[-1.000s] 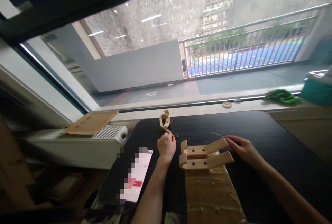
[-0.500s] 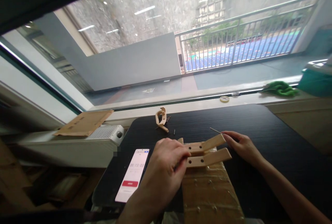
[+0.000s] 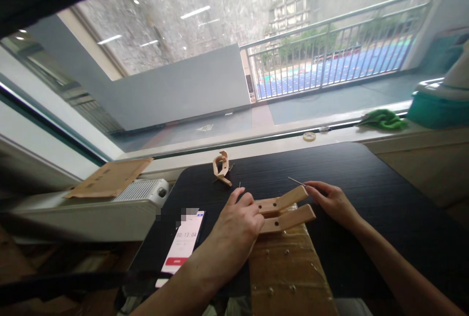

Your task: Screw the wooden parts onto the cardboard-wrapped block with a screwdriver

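My left hand (image 3: 238, 221) lies over the left end of a pale wooden piece (image 3: 289, 219) with two angled arms and dark drilled holes. Its thumb side presses against the wood, while the index finger stretches toward a small metal pin (image 3: 240, 184) on the table. The finger's grip underneath is hidden. My right hand (image 3: 330, 201) is closed on a thin metal rod (image 3: 296, 180), close to the tip of the upper arm. Beneath the wooden piece is a tape-covered cardboard block (image 3: 287, 272) dotted with small marks.
On the dark table (image 3: 351, 169), another curved wooden assembly (image 3: 222, 169) lies farther back. A phone (image 3: 183, 242) showing a timer is left of my forearm. A tape roll (image 3: 309, 136) and green cloth (image 3: 384, 119) sit on the windowsill; a radiator (image 3: 146, 191) stands at left.
My left index finger has lifted off the wood and reached forward to the pin. My right hand still holds the rod near the arm's tip. The whole view has shifted slightly.
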Action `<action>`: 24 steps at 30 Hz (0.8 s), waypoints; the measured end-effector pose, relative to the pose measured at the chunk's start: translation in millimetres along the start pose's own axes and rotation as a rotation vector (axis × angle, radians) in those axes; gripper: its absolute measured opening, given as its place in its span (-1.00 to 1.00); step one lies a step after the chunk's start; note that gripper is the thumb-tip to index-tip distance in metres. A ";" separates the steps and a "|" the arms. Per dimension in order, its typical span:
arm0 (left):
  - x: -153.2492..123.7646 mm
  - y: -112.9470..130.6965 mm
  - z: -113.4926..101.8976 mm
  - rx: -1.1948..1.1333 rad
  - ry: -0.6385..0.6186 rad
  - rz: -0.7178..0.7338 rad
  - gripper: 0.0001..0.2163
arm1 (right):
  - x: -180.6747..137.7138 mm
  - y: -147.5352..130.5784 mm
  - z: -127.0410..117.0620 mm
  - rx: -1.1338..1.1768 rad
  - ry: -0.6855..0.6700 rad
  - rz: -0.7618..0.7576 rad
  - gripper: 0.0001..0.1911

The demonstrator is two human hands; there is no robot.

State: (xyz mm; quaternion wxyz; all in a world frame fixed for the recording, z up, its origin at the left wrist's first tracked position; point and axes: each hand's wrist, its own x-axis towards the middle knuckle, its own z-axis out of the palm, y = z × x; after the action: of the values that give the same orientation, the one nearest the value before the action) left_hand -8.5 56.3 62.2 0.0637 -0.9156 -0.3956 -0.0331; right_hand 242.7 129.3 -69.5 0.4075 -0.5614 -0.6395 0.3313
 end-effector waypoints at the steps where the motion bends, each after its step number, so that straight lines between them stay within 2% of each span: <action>1: 0.3 0.1 0.3 -0.007 0.001 0.001 -0.84 | -0.1 -0.1 0.0 -0.006 0.001 0.003 -0.56; 9: 2.9 -1.2 7.2 -0.025 -0.007 0.023 -0.82 | -0.2 -2.0 -1.4 -0.013 -0.007 -0.003 -0.57; 12: 3.2 -3.2 10.1 -0.064 0.005 -0.011 -0.86 | -0.5 -3.2 -2.0 -0.006 -0.004 -0.005 -0.59; 18: -3.3 1.5 14.9 -0.210 0.136 -0.134 -0.89 | 0.6 -1.2 -1.4 0.019 -0.019 0.017 -0.53; 21: -7.3 5.7 19.2 -0.220 0.200 -0.160 -0.87 | 1.4 -8.3 -13.5 0.044 -0.044 0.031 -0.46; 24: -10.4 7.4 23.2 -0.225 0.236 -0.166 -0.87 | -2.7 -33.9 -37.6 0.035 -0.034 0.008 -0.44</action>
State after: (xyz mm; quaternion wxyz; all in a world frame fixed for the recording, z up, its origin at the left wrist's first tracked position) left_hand -10.0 47.1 37.4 0.0040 -0.8710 -0.4534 -0.1892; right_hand 261.3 120.2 -23.1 0.4050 -0.5511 -0.6381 0.3538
